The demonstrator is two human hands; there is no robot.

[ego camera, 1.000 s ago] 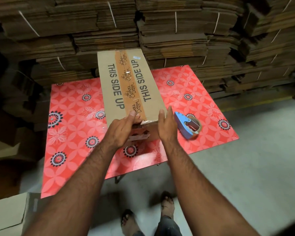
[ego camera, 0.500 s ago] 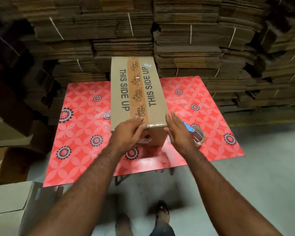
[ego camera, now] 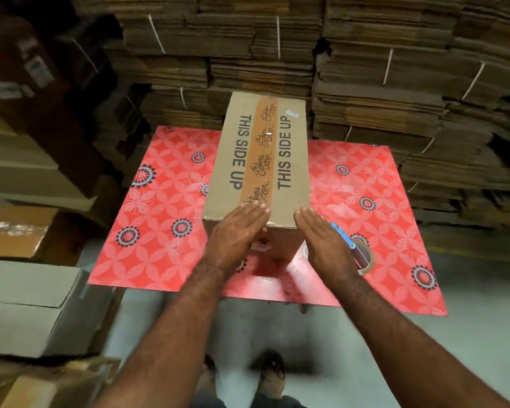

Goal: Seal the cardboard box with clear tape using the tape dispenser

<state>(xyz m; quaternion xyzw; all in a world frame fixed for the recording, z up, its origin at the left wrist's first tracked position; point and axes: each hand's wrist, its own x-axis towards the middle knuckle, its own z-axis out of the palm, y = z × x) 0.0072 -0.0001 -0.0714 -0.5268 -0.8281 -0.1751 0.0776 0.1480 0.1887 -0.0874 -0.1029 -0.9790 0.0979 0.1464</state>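
Stacks of flattened cardboard (ego camera: 277,54) fill the upper half of the frame, tied in bundles with pale string. Below them, in the middle of the frame, stands the bench (ego camera: 159,231), covered in a red sheet with a flower pattern. On it lies the cardboard box (ego camera: 245,160), its long axis running from the lower middle of the frame up toward the stacks; a strip of printed brown tape (ego camera: 262,154) runs down its centre seam between two lines reading THIS SIDE UP. At the box's near end, the left hand (ego camera: 236,234) lies flat with straight fingers, fingertips on the top edge over the tape's end, gripping nothing. The right hand (ego camera: 324,240) is likewise flat and empty, fingers straight, just beside the box's lower right corner; whether it touches the box cannot be told. The tape dispenser (ego camera: 357,248), blue with a roll on it, lies on the bench just to the right of the right hand, partly hidden behind it. That hand is plainly the nearer one, so picking up the dispenser would likely fall to it.
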